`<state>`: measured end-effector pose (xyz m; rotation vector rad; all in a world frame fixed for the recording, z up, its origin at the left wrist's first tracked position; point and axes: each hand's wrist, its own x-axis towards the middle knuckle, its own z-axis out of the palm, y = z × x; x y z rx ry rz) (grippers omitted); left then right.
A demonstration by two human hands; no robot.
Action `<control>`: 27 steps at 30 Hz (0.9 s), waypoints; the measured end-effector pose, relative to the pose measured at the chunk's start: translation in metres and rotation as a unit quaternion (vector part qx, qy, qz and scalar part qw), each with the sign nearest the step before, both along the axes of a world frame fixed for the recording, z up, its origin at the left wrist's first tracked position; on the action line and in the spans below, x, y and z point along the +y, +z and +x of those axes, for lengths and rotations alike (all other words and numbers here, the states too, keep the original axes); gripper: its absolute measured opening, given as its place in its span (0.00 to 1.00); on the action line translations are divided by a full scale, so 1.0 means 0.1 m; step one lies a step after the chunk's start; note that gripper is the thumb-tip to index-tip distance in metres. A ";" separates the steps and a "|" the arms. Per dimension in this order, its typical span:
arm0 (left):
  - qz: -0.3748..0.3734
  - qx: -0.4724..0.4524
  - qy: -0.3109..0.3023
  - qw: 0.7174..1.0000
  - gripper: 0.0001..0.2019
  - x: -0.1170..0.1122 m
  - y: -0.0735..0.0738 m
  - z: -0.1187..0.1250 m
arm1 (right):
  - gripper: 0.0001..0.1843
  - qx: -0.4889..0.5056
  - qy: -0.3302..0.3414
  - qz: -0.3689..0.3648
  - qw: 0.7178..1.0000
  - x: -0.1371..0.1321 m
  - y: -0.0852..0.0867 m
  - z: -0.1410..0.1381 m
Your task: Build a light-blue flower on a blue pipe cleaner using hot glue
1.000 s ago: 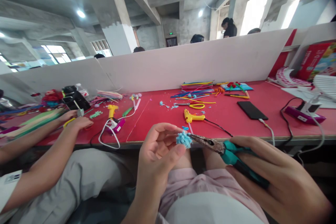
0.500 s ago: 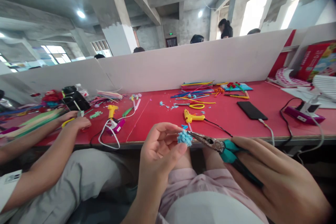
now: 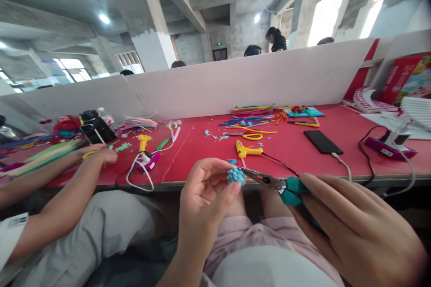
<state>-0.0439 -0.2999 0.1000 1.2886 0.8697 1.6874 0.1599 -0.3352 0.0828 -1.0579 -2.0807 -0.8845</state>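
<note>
My left hand [image 3: 205, 195] pinches a small fluffy light-blue ball [image 3: 236, 175] between thumb and fingers, above my lap in front of the red table [image 3: 296, 152]. My right hand [image 3: 353, 228] is wrapped round the teal handles of a pair of long-nose pliers [image 3: 272, 183]. The rusty tips of the pliers touch the right side of the blue ball. A yellow glue gun [image 3: 247, 149] lies on the table just behind the ball.
A black phone [image 3: 323, 141] on a cable, yellow-handled scissors [image 3: 247, 135] and a heap of coloured pipe cleaners [image 3: 251, 114] lie further back. A co-worker's arms [image 3: 63, 188] reach over the table at left. A white partition [image 3: 235, 80] closes the rear.
My right hand and the pliers have shifted slightly up and left, keeping the tips at the blue ball. A person standing in the background has walked left.
</note>
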 end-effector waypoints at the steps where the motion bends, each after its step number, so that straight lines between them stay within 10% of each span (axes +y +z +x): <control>1: -0.001 -0.007 -0.005 1.000 0.10 0.00 0.00 0.00 | 0.14 0.013 0.002 -0.015 1.000 0.01 -0.01 0.01; 12: -0.012 -0.056 -0.054 0.997 0.12 0.02 0.00 0.00 | 0.04 0.073 0.020 -0.081 0.994 -0.01 -0.03 0.12; 27: 0.097 0.107 0.090 0.985 0.13 -0.01 -0.08 0.04 | 0.06 0.060 0.018 -0.070 0.996 0.12 -0.06 0.10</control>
